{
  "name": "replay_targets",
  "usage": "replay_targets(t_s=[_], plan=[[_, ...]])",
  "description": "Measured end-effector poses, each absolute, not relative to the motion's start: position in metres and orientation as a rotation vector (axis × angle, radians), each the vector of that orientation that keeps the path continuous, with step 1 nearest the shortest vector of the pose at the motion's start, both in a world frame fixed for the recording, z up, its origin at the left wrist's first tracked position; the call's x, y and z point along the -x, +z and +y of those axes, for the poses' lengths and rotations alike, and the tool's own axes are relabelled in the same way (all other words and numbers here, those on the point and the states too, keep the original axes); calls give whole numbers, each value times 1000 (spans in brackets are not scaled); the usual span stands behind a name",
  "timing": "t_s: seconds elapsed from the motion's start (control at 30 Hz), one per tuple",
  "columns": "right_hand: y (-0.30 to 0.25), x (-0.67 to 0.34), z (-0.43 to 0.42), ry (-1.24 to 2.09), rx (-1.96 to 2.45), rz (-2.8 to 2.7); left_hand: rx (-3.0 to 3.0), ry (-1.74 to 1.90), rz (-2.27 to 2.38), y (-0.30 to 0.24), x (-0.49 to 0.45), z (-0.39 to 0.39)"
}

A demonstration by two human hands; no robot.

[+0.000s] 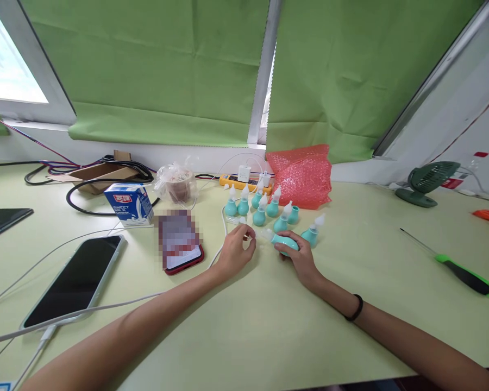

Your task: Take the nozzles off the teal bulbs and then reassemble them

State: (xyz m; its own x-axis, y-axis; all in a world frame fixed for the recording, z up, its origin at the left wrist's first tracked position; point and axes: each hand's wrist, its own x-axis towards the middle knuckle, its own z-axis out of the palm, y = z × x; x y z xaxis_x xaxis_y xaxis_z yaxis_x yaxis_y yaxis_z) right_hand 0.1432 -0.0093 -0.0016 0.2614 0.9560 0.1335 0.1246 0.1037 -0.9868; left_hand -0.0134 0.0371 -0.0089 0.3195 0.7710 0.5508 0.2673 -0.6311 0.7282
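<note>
My right hand (pixel 300 258) is wrapped round a teal nasal aspirator (pixel 285 244), a soft bulb lying on its side with its clear tip toward the left. Just left of that tip, my left hand (pixel 238 248) has its thumb and fingers curled in a pinch. Whatever may be between them is too small to make out. Behind both hands stand several more aspirators (pixel 259 216), teal bulbs with clear pointed tips. One bulb (pixel 293 215) stands without a tip. Another upright aspirator (pixel 310 235) is close behind my right hand. Small clear pieces (pixel 236 220) lie by the left fingers.
Phones (pixel 75 279) and a red-cased phone (pixel 185 258) lie left, with white cables. Behind are a milk carton (pixel 129 205), a yellow power strip (pixel 228 182) and a red bubble-wrap bag (pixel 299 176). At right are a screwdriver (pixel 466 276) and green fan (pixel 427 182).
</note>
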Motion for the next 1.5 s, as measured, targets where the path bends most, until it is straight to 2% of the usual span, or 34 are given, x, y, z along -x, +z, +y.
replay_targets(t_s=[0.17,0.4,0.6,0.77,1.3,1.5], plan=[[-1,-145,-7,805,1363,-1232,-1832,1258,932,-11,14,42],[-5,-147,-6,481,1391,-1457,-1591,1073,821,-6,16,46],[-3,-147,-11,522,1392,-1583,-1410,854,647,-6,25,55],[-4,-144,-17,341,1299,-1686,-1282,750,551,-2,33,63],[-12,-141,-18,-31,1216,-1871,-1225,776,547,-6,28,63],[-14,-142,-18,-59,1236,-1911,-1215,779,548,-6,28,63]])
